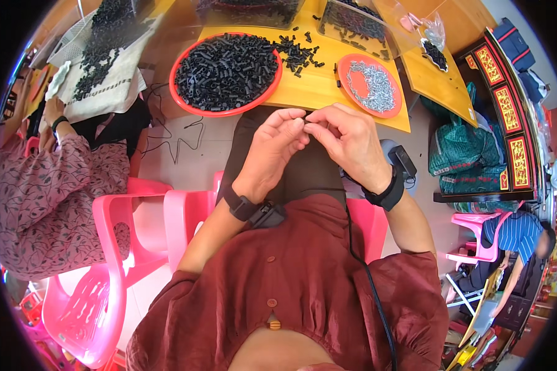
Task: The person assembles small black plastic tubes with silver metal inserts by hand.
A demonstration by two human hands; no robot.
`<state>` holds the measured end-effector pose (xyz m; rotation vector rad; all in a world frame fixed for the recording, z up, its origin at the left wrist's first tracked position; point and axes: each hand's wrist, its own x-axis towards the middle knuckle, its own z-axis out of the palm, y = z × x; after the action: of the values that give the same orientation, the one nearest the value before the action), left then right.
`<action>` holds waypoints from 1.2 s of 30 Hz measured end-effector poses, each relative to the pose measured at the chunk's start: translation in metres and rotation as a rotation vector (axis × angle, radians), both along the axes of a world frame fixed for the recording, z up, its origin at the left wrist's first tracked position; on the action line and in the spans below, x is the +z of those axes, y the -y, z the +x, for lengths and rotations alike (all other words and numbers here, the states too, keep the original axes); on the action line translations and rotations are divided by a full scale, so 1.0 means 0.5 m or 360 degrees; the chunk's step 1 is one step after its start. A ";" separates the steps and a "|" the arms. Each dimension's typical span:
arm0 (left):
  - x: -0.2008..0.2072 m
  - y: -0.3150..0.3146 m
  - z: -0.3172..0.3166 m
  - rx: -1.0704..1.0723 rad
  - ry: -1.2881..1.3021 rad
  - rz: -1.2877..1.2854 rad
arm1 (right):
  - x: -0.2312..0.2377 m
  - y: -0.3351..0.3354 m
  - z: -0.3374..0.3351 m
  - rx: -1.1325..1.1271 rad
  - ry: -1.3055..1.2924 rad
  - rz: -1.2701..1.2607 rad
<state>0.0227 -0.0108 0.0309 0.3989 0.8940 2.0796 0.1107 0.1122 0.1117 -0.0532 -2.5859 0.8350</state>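
Observation:
My left hand [272,145] and my right hand [351,141] meet above my lap, just short of the table edge. The fingertips of both are pinched together. Between them a tiny dark spot shows, too small and covered to name. Ahead on the left, a round red tray [174,93] is heaped with short black plastic pieces [226,71]. More black pieces [298,54] lie loose on the table beside it. To the right, a red oval plate [348,69] holds small silver screws [377,86].
Clear bins of black pieces [353,28] stand along the back of the yellow table [309,93]. At my left sits another person [62,185] near a pink chair [105,260]. Green sacks [467,148] stand on the right, and a cable [368,272] runs down my shirt.

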 end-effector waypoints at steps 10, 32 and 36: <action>-0.029 0.003 -0.031 -0.0056 0.0703 0.0263 | -0.088 -0.133 -0.136 -0.0102 0.0012 -0.0158; -0.019 0.008 -0.042 -0.0104 0.0729 0.0333 | -0.155 -0.158 -0.218 -0.0236 0.0125 -0.0069; -0.022 0.009 -0.044 -0.0100 0.0689 0.0372 | -0.096 -0.084 -0.141 -0.0150 0.0003 -0.1093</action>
<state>0.0005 -0.0152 0.0201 0.0854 0.3807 2.1046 0.0400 0.1542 0.0637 -0.3683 -2.1562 1.6335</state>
